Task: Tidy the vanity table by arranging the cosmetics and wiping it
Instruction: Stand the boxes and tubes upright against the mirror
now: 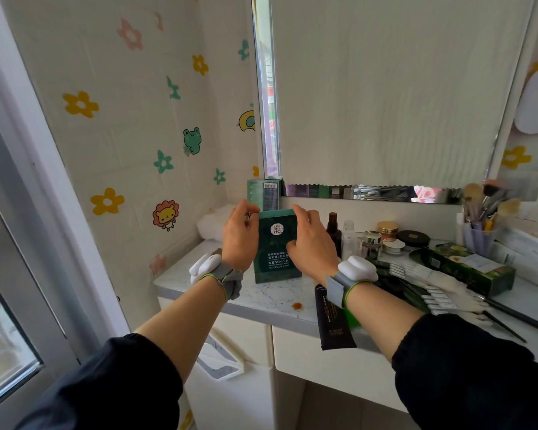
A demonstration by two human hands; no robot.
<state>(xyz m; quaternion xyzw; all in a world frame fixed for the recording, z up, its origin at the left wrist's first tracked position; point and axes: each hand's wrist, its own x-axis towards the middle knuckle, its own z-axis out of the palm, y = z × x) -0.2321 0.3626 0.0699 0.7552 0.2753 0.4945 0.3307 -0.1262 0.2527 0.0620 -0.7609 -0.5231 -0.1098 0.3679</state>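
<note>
Early in task, by the look of it. Clamping fingers of left hand [241, 237] and right hand [311, 243] on upper edges of dark green cardboard mask box [277, 254], upright at back-left of white marbled surface [261, 301]. Yet to sort: black squeeze tube [333, 324], long green carton [469, 271] lying on the right. Brown stain [296, 305] unwiped.

head view | forward, down | near vanity table [271, 297] | wide, edges seemingly bent

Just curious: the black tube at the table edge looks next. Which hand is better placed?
Probably the right hand: the tube lies just below its wrist, while the left hand holds the green box farther off.
</note>
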